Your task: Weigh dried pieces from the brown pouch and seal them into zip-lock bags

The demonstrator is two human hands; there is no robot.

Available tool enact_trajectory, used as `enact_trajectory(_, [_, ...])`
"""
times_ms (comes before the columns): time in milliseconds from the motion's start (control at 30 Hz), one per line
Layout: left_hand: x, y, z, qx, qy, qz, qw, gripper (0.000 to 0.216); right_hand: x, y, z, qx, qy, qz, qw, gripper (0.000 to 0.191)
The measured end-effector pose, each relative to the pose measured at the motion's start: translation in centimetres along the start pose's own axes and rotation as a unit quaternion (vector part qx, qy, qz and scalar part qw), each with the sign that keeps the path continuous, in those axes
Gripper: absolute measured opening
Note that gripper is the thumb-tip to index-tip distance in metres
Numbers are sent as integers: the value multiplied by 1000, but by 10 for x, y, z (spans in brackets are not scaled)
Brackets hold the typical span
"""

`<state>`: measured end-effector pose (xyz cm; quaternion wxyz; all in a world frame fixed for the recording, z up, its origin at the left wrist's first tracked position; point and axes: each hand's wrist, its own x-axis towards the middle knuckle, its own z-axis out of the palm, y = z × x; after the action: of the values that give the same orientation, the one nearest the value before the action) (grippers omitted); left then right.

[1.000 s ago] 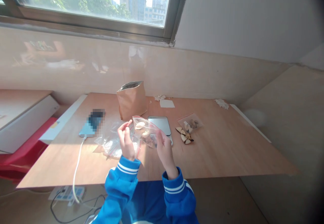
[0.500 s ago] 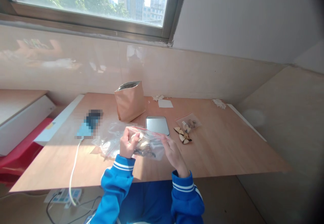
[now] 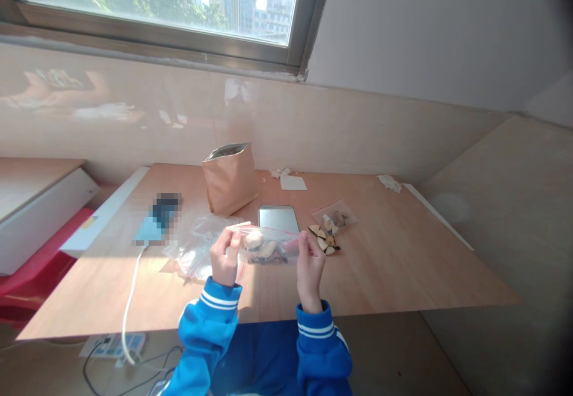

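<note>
A clear zip bag (image 3: pixel 268 249) with pale and dark slices inside, like dried mushrooms, is held up above the table's near part. My left hand (image 3: pixel 225 255) pinches its left top corner. At the right top corner, my right hand (image 3: pixel 310 268) has thumb and fingers closed on the plastic. Behind the bag lies a flat tray-like scale or plate (image 3: pixel 278 217), its near edge covered. Loose cut slices (image 3: pixel 324 240) lie to the right, beside a second zip bag (image 3: pixel 344 210) holding similar pieces. A pile of clear plastic bags (image 3: pixel 192 247) touches the left side of my left hand's area.
A brown paper pouch (image 3: pixel 230 181) stands open at the back. Near it are a white card (image 3: pixel 293 183) and crumpled tissue (image 3: pixel 280 172); more tissue (image 3: pixel 389 183) lies at the far right. A blurred device (image 3: pixel 156 223) with a white cable (image 3: pixel 133 294) sits left on the wooden table (image 3: pixel 403 265).
My right hand has turned more upright and now grips the bag's right corner. The bag is stretched straighter and raised slightly between both hands.
</note>
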<state>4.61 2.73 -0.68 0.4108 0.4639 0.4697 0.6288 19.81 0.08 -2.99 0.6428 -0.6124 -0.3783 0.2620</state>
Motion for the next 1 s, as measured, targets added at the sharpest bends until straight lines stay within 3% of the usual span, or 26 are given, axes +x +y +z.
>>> enact_trajectory(167, [-4,-4,4,-37,-21,-6,999,26,2,1,2,-2,24,-6,1000,57])
enact_trajectory(333, [0,-19,1,-72,71,-72,992,34,4,1,-4,59,-123,7,991,43])
enact_trajectory(433, [3,-19,-3,-91,99,-77,988,36,4,0,-9,69,-150,41,985,38])
enact_trajectory(567, [6,-14,-10,-97,66,-102,988,34,6,0,-12,69,-110,56,990,39])
enact_trajectory(700, [9,-16,-17,-73,36,-114,990,33,8,2,-18,39,-124,12,991,40])
enact_trajectory(1000, [11,-20,-24,-11,-4,-57,998,34,10,-8,-26,-6,-136,-24,990,44])
